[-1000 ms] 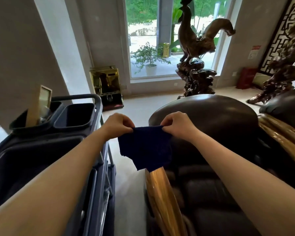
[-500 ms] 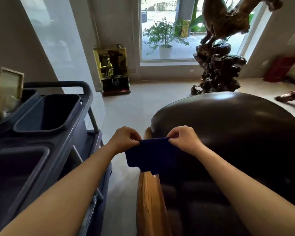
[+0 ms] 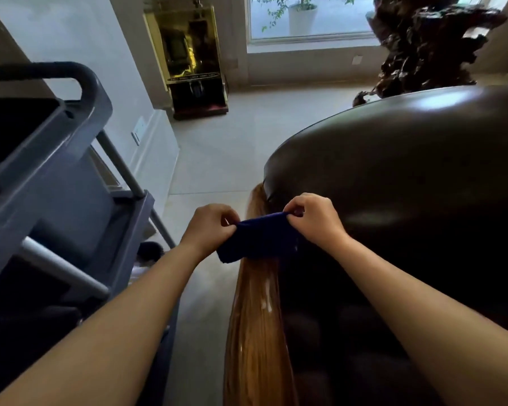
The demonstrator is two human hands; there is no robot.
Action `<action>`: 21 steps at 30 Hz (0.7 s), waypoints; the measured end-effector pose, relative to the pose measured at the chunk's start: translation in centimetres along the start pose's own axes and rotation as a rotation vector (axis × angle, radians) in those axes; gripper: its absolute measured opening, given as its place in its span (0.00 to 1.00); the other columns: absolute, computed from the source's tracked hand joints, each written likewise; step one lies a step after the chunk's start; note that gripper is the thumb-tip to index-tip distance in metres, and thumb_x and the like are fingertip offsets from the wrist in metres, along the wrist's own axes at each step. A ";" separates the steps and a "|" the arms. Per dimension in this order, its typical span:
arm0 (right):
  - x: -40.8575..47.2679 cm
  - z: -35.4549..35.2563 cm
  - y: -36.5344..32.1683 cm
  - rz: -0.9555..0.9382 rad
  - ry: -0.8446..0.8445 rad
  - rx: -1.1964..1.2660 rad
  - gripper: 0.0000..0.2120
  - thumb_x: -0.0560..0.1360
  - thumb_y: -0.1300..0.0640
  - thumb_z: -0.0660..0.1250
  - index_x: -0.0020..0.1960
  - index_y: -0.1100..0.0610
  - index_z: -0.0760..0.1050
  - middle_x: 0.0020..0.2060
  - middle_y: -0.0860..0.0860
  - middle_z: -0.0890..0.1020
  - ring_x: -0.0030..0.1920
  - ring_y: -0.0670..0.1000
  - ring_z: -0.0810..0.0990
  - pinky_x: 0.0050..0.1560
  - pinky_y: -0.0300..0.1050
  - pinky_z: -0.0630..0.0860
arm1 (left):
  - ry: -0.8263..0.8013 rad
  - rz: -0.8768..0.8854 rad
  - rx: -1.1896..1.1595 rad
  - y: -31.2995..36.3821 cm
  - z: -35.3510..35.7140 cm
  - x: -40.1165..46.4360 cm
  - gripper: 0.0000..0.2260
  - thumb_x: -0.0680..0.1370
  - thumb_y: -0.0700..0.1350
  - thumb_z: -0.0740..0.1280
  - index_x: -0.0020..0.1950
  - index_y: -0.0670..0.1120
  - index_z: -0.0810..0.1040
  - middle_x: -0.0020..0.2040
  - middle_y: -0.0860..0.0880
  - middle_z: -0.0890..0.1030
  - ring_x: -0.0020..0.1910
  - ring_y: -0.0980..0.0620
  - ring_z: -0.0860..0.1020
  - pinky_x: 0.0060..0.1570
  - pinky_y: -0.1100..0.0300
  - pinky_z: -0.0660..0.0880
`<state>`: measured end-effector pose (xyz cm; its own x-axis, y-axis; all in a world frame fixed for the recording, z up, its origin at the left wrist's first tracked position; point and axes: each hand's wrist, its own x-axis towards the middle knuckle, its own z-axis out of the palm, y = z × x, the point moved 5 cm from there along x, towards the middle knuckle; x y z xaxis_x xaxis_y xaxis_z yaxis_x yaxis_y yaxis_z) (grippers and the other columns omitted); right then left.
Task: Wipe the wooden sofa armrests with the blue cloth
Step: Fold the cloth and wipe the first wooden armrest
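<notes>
A dark blue cloth (image 3: 260,240) is stretched between both hands just over the far part of a glossy wooden armrest (image 3: 255,326). My left hand (image 3: 207,227) pinches the cloth's left top edge. My right hand (image 3: 313,219) pinches its right top edge. The cloth hangs down and hides the strip of armrest under it. The armrest runs from the bottom of the view up to the hands, along the left side of a dark leather sofa (image 3: 408,186).
A grey cleaning cart (image 3: 71,177) with bins stands close on the left. Pale tiled floor (image 3: 223,148) lies between cart and sofa. Further back are a gold-coloured cabinet (image 3: 189,54), a window, and a dark carved root sculpture (image 3: 428,45).
My view has tilted down and moved closer. Both hands have brought the cloth lower, from in front of the sofa back to just over the wooden armrest, with the cloth bunched shorter.
</notes>
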<state>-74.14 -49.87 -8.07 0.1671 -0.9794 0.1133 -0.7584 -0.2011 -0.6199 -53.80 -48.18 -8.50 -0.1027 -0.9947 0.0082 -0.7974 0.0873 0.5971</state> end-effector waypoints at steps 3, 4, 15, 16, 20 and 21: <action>0.0 3.0 2.0 -0.039 0.045 0.004 0.05 0.70 0.61 0.68 0.45 0.54 0.81 0.42 0.49 0.80 0.44 0.49 0.78 0.46 0.50 0.78 | 0.060 0.043 0.027 -2.0 2.2 0.2 0.07 0.69 0.36 0.66 0.41 0.45 0.82 0.39 0.50 0.80 0.39 0.51 0.76 0.43 0.57 0.75; -0.3 4.0 2.8 -0.048 0.052 0.001 0.05 0.71 0.61 0.68 0.46 0.55 0.81 0.43 0.50 0.81 0.45 0.49 0.77 0.45 0.49 0.77 | 0.080 0.055 0.040 -2.6 3.1 0.0 0.07 0.69 0.36 0.66 0.42 0.44 0.81 0.40 0.48 0.80 0.41 0.50 0.76 0.43 0.57 0.73; -4.5 11.0 7.7 -0.108 -0.206 -0.105 0.07 0.71 0.52 0.66 0.49 0.48 0.79 0.47 0.46 0.80 0.52 0.48 0.74 0.56 0.48 0.69 | -0.112 0.056 -0.050 -7.3 11.1 -5.6 0.12 0.72 0.34 0.64 0.53 0.44 0.80 0.51 0.47 0.81 0.52 0.51 0.77 0.55 0.62 0.73; -4.4 10.8 7.9 -0.106 -0.156 -0.086 0.08 0.73 0.51 0.64 0.49 0.49 0.79 0.48 0.46 0.80 0.53 0.48 0.74 0.58 0.51 0.70 | -0.039 0.047 -0.066 -7.4 10.8 -5.5 0.13 0.72 0.35 0.63 0.54 0.44 0.80 0.52 0.46 0.81 0.53 0.51 0.77 0.56 0.59 0.74; -4.0 12.0 7.0 -0.180 -0.043 -0.094 0.20 0.78 0.48 0.53 0.70 0.46 0.64 0.73 0.48 0.63 0.74 0.50 0.52 0.73 0.50 0.49 | 0.187 0.007 0.050 -7.2 11.2 -3.6 0.20 0.79 0.41 0.56 0.72 0.46 0.62 0.75 0.49 0.58 0.74 0.51 0.54 0.72 0.54 0.53; -3.9 13.4 6.7 -0.179 -0.132 -0.099 0.22 0.79 0.46 0.50 0.73 0.43 0.55 0.75 0.47 0.53 0.75 0.47 0.42 0.73 0.48 0.42 | 0.121 -0.002 0.072 -7.0 12.5 -3.0 0.22 0.80 0.43 0.54 0.74 0.47 0.54 0.76 0.50 0.49 0.75 0.52 0.46 0.73 0.54 0.47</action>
<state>-71.39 -47.12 -23.07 0.3805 -0.9185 0.1077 -0.7662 -0.3784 -0.5194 -55.33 -45.08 -22.70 -0.0324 -0.9938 0.1060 -0.8388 0.0847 0.5378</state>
